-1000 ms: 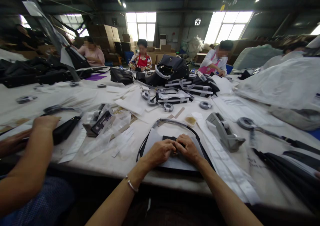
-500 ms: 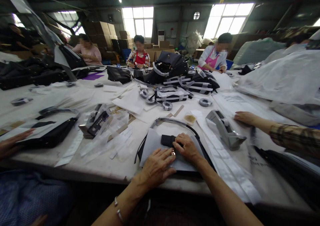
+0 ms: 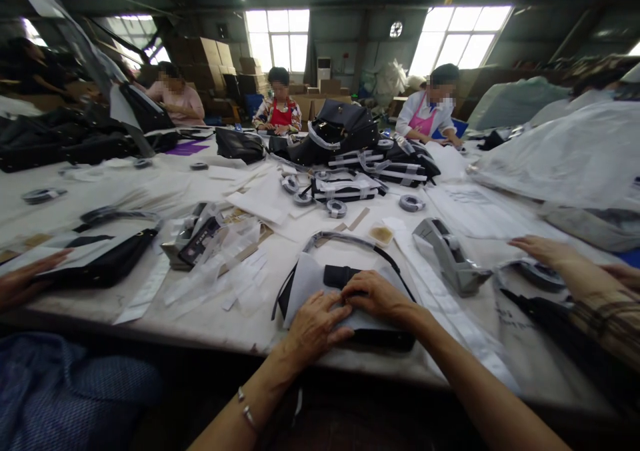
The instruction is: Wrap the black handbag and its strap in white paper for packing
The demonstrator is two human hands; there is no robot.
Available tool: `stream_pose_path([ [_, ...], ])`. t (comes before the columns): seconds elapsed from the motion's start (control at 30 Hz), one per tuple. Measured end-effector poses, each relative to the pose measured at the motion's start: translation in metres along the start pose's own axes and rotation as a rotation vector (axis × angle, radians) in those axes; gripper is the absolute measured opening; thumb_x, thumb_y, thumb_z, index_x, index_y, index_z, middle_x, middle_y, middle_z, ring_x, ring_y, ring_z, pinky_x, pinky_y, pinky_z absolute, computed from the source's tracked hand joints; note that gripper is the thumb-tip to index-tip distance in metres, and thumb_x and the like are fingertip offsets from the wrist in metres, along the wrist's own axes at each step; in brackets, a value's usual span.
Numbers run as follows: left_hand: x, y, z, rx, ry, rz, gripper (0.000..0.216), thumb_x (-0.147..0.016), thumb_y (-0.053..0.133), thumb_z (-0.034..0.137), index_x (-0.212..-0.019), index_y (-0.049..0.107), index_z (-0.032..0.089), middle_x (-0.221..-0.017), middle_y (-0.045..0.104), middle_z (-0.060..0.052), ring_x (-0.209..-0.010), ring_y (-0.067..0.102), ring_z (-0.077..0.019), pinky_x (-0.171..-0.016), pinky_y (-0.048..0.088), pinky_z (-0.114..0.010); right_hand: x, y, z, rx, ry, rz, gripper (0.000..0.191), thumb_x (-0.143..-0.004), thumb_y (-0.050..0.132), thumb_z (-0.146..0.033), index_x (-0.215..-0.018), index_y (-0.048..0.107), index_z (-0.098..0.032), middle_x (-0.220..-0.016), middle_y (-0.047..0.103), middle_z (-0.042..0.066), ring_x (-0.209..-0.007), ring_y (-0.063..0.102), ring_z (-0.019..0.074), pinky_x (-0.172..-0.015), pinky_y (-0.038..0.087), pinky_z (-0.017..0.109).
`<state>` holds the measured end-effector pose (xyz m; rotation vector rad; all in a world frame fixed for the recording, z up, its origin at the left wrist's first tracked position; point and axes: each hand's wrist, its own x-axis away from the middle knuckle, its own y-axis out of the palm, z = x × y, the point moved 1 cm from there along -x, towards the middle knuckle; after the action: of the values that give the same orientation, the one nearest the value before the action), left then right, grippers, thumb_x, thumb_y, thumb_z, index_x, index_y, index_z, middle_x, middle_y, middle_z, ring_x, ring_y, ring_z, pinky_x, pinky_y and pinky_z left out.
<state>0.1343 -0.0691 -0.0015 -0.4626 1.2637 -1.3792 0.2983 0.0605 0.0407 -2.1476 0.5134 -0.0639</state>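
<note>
A black handbag (image 3: 385, 340) lies on the table in front of me, with a white protective sheet (image 3: 303, 284) spread over it. Its arched handle (image 3: 320, 239) is wrapped in clear film. On top of the sheet is a black closure tab (image 3: 336, 276). My left hand (image 3: 317, 328) rests flat on the sheet, its fingers stretched toward the tab. Curled over the tab's right end is my right hand (image 3: 377, 298), fingers bent and pressed together; what lies beneath the fingertips is hidden. The two hands' fingertips nearly meet.
Grey tape dispensers stand right (image 3: 450, 258) and left (image 3: 193, 238) of the bag. Paper and plastic scraps (image 3: 245, 264) lie between. Black bags (image 3: 345, 131) are piled behind. Co-workers' hands are at the left (image 3: 35, 271) and right (image 3: 545, 248); other people work across the table.
My right hand has shifted slightly and bent its fingers over the tab, hiding a shiny spot seen earlier. The co-worker's hand at right has moved further right, beside a coiled strap.
</note>
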Motion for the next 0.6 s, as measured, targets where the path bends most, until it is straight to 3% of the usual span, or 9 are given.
stream_pose_path([
  [0.2,0.006,0.009,-0.005,0.070,0.055,0.068,0.033,-0.093,0.061,0.039,-0.121,0.063,0.022,-0.117,0.068,-0.006,-0.110,0.064,-0.0206,-0.112,0.041,-0.045,-0.005,0.003,0.009,0.143,-0.028,-0.049,0.016,-0.090,0.062,-0.029,-0.093,0.077,-0.029,-0.089,0.071,0.002,-0.083,0.063,0.0173,-0.081,0.044,0.030],
  [0.4,0.007,0.016,-0.009,0.079,0.078,0.144,0.033,-0.094,0.058,0.045,-0.116,0.066,0.021,-0.111,0.070,-0.007,-0.104,0.066,-0.0210,-0.109,0.044,-0.043,-0.017,0.005,-0.003,0.339,-0.044,-0.132,0.017,-0.088,0.057,-0.018,-0.085,0.072,-0.023,-0.085,0.069,0.003,-0.083,0.061,0.0179,-0.082,0.039,0.032],
  [0.6,0.007,0.018,-0.008,0.086,0.106,0.206,0.037,-0.096,0.052,0.049,-0.114,0.065,0.020,-0.110,0.071,-0.007,-0.102,0.067,-0.0214,-0.107,0.045,-0.042,-0.007,0.029,-0.014,0.429,0.217,0.054,0.008,-0.085,0.057,-0.016,-0.081,0.064,-0.019,-0.086,0.066,0.005,-0.081,0.057,0.0199,-0.073,0.039,0.031],
])
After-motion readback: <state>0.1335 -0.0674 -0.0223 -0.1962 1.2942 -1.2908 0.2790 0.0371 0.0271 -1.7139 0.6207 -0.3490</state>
